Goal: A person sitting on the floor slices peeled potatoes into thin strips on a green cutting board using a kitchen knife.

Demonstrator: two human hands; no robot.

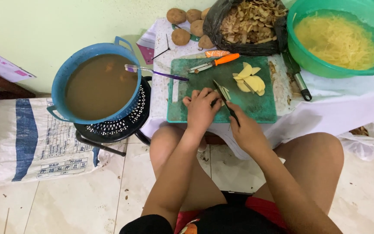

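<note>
At the centre of a green cutting board [187,108], potato slices [224,92] are pinned by the closed left hand [201,109] while a knife [225,100], gripped by the right hand [246,130], is best guided clear of fingertips, cut slices [251,81] lying at 1 o'clock.

A blue tub [66,78] of brown water is set on a black stool [117,128]. Whole potatoes [180,37], a bag of peelings [249,26] and a green basin [308,56] are seen behind.
</note>
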